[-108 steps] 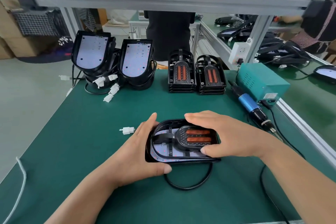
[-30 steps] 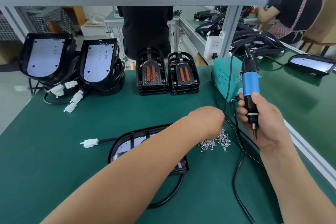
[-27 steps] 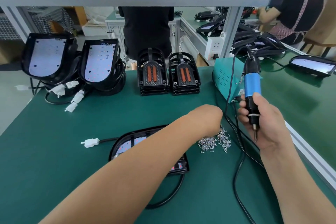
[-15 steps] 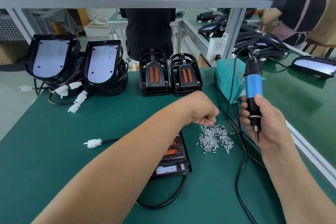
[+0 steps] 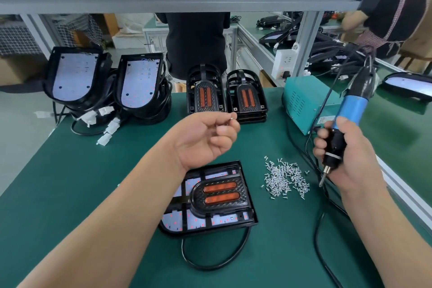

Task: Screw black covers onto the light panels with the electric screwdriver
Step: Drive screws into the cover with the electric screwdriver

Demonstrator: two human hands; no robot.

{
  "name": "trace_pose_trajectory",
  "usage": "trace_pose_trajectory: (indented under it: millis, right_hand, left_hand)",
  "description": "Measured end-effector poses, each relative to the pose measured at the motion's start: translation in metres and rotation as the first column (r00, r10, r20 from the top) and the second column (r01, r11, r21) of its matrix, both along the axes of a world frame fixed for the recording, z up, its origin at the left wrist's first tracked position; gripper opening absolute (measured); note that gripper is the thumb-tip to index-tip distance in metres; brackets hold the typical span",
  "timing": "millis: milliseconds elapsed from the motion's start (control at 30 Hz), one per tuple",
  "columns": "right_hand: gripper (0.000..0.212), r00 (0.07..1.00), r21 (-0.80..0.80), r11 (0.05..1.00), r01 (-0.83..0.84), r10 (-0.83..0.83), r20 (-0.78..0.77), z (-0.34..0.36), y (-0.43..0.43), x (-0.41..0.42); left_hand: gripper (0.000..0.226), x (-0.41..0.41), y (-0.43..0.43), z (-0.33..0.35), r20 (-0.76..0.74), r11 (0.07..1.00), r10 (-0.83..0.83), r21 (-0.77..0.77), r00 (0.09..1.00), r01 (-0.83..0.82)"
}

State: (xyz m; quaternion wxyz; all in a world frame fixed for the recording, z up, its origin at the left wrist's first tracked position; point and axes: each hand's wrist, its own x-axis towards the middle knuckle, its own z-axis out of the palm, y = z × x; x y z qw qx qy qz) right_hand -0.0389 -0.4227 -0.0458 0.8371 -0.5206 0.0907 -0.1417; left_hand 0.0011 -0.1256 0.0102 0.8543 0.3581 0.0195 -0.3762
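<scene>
- Panel in work: black-housed light panel with white LED board [image 5: 222, 221] lies flat on the green bench mat [image 5: 70, 182], low centre of view. This is the landmark for everything below.
- Black plastic cover with two orange lens strips [image 5: 219, 194] sits on top of the panel, inside its rim. No screws visible in it; too small to be sure.
- Step, as I judge it: cover is placed and the first screw is picked, so driving has not begun.
- Left hand [image 5: 205, 140] is raised above the panel's far edge, palm up. Thumb and forefinger pinch a small silver screw [image 5: 231, 119]; the other fingers are curled in.
- Right hand [image 5: 348, 161], to the panel's right, has its fingers wrapped tight round the blue-and-black electric screwdriver [image 5: 350, 110], bit pointing down, clear of the mat.
- Next move calls for setting the screw in a cover hole, or on the bit, then bringing the bit down straight. A tilted bit could slip onto the lens.
- Containers: no tray or bin in view. A loose pile of silver screws [image 5: 285, 179] lies bare on the mat, just right of the panel.
- The panel's housing acts as a shallow tray, with the board and cover inside.
- Black cable loop [image 5: 210, 262] runs from the panel's near edge.
- Two stacks of spare black covers [image 5: 205, 96] stand behind the panel.
- Two uncovered panels [image 5: 74, 75] are propped far left of it, with white plugs beside them.
- Teal metal power box [image 5: 304, 105] sits to the far right.
</scene>
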Motion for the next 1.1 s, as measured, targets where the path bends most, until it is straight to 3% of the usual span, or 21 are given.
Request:
trace_pose_trajectory:
  millis: [200,300,433,533,700,933,1100]
  right_hand:
    - [0.028,0.999,0.064,0.998,0.03,-0.031,0.029,0.024,0.03,0.007]
    - [0.031,0.997,0.135,0.99,0.048,-0.055,0.054,0.039,0.052,0.016]
    - [0.027,0.992,0.333,0.943,-0.025,-0.019,0.128,0.052,0.078,0.033]
    - [0.02,0.991,0.377,0.925,-0.045,-0.007,0.136,0.049,0.09,0.041]
    - [0.04,0.991,0.457,0.889,0.004,-0.065,0.118,0.028,0.099,0.046]
    - [0.034,0.978,0.388,0.919,-0.071,-0.011,0.206,0.015,0.105,0.048]
    - [0.016,0.97,0.389,0.914,-0.115,0.02,0.241,0.017,0.111,0.049]
  left_hand:
    - [0.025,-0.007,0.041,-0.013,0.18,0.974,0.13,0.161,0.975,-0.159]
    - [0.019,-0.007,0.056,-0.021,0.26,0.957,0.153,0.202,0.953,-0.209]
    - [0.014,-0.006,0.065,-0.032,0.262,0.946,0.182,0.215,0.948,-0.241]
    - [0.018,-0.004,0.064,-0.037,0.272,0.946,0.178,0.218,0.946,-0.241]
    - [0.024,0.001,0.062,-0.045,0.3,0.944,0.143,0.246,0.943,-0.221]
    - [0.023,0.011,0.061,-0.05,0.321,0.933,0.076,0.31,0.944,-0.181]
    - [0.021,0.016,0.065,-0.054,0.314,0.914,0.044,0.37,0.948,-0.165]
